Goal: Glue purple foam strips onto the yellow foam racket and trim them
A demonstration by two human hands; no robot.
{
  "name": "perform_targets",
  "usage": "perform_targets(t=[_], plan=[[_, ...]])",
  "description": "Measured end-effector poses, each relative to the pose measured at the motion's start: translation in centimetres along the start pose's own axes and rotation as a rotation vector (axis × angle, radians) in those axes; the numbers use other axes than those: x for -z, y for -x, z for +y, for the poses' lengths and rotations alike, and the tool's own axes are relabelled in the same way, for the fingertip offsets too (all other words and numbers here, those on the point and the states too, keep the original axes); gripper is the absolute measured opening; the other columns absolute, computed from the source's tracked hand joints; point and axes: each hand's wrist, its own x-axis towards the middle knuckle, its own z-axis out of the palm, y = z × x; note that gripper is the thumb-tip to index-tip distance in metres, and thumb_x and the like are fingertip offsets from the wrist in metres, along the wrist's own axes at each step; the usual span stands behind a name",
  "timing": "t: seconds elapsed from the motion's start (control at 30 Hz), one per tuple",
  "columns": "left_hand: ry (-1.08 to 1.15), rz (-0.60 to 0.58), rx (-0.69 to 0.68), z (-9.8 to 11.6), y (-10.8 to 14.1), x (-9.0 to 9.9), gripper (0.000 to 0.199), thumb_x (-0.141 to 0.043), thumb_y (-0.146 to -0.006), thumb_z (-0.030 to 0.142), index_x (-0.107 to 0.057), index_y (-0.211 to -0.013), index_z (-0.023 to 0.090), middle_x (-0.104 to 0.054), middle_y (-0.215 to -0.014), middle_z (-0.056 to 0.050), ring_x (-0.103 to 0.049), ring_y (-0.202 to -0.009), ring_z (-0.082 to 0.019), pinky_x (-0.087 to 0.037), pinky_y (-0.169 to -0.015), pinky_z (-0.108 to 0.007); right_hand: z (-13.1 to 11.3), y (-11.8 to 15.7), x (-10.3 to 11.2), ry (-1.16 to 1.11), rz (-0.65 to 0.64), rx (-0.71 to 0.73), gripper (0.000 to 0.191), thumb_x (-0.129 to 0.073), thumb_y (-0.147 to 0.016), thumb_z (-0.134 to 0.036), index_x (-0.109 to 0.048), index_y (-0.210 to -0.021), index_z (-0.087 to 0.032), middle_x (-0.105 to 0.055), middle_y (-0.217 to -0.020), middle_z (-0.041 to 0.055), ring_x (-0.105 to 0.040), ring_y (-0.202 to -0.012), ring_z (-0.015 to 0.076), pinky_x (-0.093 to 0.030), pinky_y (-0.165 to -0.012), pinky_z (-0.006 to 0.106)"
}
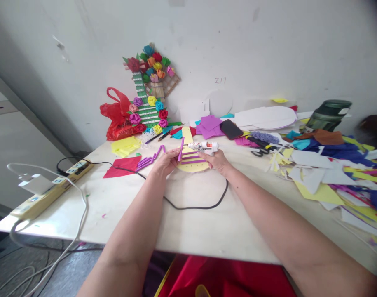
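Note:
Between the fingers of my left hand (168,161) is a purple paper stick (181,148), held up at a slant. My right hand (217,161) is wrapped round a white hot glue gun (203,147), whose tip points left at the stick and looks very close to it; whether they touch I cannot tell. Beneath both hands lies a yellow card cutout (193,168) with a narrow neck and a rounded base. Purple strips (190,157) run across it, partly hidden by my hands. More purple sticks (145,162) lie in a loose pile left of my left hand.
A black cord (194,208) loops across the table. At left sit a power strip (36,204) and red paper (122,167). A flower-decorated craft (148,109) leans on the wall beside a red bag (115,117). Paper scraps (318,165), scissors (260,152), a phone (231,129) and a bottle (326,117) lie right.

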Motion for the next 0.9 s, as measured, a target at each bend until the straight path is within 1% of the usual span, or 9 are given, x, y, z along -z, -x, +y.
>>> perform_targets(t=[0.2, 0.33, 0.5, 0.63, 0.73, 0.9], plan=[[0.018, -0.007, -0.002, -0.1, -0.1, 0.1, 0.012, -0.059, -0.071, 0.009, -0.067, -0.08, 0.007, -0.059, -0.055, -0.003, -0.054, -0.052, -0.009, -0.047, -0.051, -0.018, 0.2, 0.0, -0.1, 0.02, -0.03, 0.011, 0.031, -0.072, -0.059, -0.042, -0.056, -0.061, -0.015, -0.044, -0.037, -0.0065, -0.038, -0.03, 0.0074, -0.034, -0.032, 0.022], [0.046, 0.017, -0.002, -0.1, -0.1, 0.0, 0.011, -0.059, -0.072, 0.006, -0.067, -0.079, 0.007, -0.06, -0.057, -0.003, -0.055, -0.051, -0.009, -0.048, -0.052, -0.018, 0.0, 0.1, -0.2, 0.015, -0.046, 0.005, 0.031, -0.072, -0.059, -0.043, -0.057, -0.064, -0.015, -0.045, -0.039, -0.0068, -0.038, -0.03, 0.0076, -0.034, -0.032, 0.022], [0.065, 0.069, 0.0, 0.2, 0.2, -0.5, 0.011, -0.056, -0.072, 0.004, -0.066, -0.078, 0.006, -0.061, -0.059, -0.004, -0.056, -0.052, -0.01, -0.05, -0.056, -0.02, -0.3, 0.3, -0.3, 0.047, -0.057, 0.014, 0.032, -0.071, -0.06, -0.043, -0.058, -0.065, -0.015, -0.045, -0.04, -0.0067, -0.038, -0.03, 0.0068, -0.033, -0.032, 0.021], [0.078, 0.104, 0.013, 0.4, 0.5, -0.9, 0.012, -0.054, -0.073, 0.003, -0.065, -0.076, 0.007, -0.06, -0.057, -0.004, -0.056, -0.053, -0.009, -0.049, -0.052, -0.018, -0.7, 0.5, -0.3, 0.063, -0.068, 0.006, 0.031, -0.07, -0.061, -0.043, -0.057, -0.062, -0.015, -0.045, -0.038, -0.0061, -0.039, -0.03, 0.0069, -0.032, -0.032, 0.021], [0.083, 0.123, 0.022, 0.5, 0.6, -1.0, 0.011, -0.055, -0.072, 0.003, -0.065, -0.076, 0.008, -0.06, -0.057, -0.003, -0.055, -0.05, -0.008, -0.047, -0.049, -0.017, -0.9, 0.6, -0.4, 0.053, -0.076, -0.002, 0.03, -0.07, -0.06, -0.042, -0.058, -0.065, -0.015, -0.045, -0.038, -0.0063, -0.038, -0.03, 0.0072, -0.032, -0.032, 0.022], [0.084, 0.12, 0.029, 0.6, 0.7, -1.2, 0.011, -0.055, -0.072, 0.003, -0.065, -0.076, 0.008, -0.059, -0.056, -0.003, -0.055, -0.05, -0.008, -0.047, -0.049, -0.017, -1.1, 0.7, -0.3, 0.086, -0.102, 0.002, 0.03, -0.069, -0.061, -0.042, -0.058, -0.064, -0.014, -0.044, -0.036, -0.0065, -0.038, -0.03, 0.0074, -0.032, -0.033, 0.022]])
